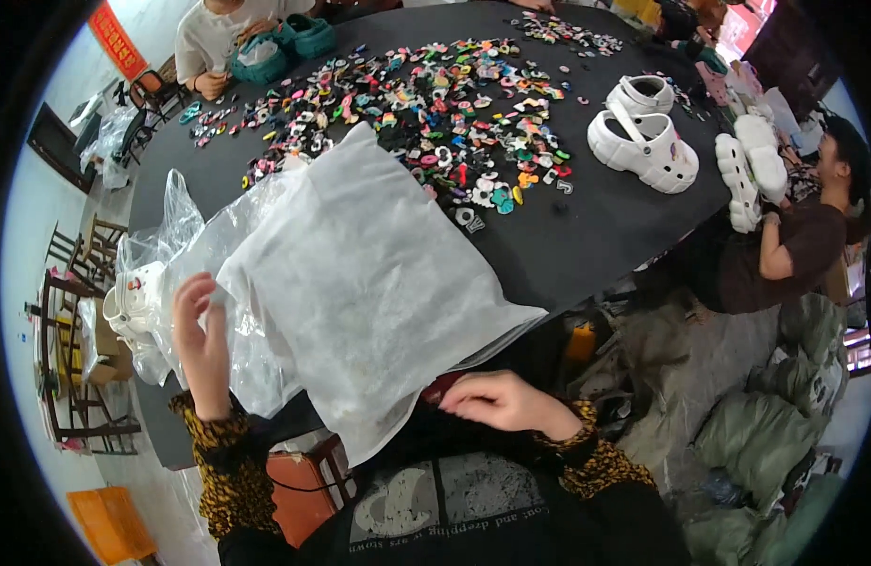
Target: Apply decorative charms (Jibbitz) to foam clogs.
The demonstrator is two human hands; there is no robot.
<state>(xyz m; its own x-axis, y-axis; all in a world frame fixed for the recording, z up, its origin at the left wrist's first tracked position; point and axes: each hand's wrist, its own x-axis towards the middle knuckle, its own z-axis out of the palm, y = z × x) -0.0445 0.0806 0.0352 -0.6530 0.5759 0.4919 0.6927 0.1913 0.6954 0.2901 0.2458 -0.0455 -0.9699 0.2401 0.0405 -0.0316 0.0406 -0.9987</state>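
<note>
A large white non-woven bag [351, 274] lies flat across the near edge of the dark table, one corner pointing away from me. Beside its left edge my left hand [201, 340] is raised, thumb apart from the bent fingers, nothing seen in it. Clear plastic bags [251, 222] lie beneath and left of the white one; one lies around a white clog [138, 297] with charms. My right hand [502, 401] is at the bag's near edge, fingers pressed together close to a dark red patch [442, 385]; what they hold, if anything, is hidden.
Many small colourful shoe charms [407, 104] cover the table's [586, 255] middle. White clogs [643, 151] stand at the right. Across the table, a person's hand [212, 85] is near teal clogs [308, 36]. Another person [794, 236] at the right holds white clogs [737, 184]. Grey-green sacks [756, 434] lie on the floor.
</note>
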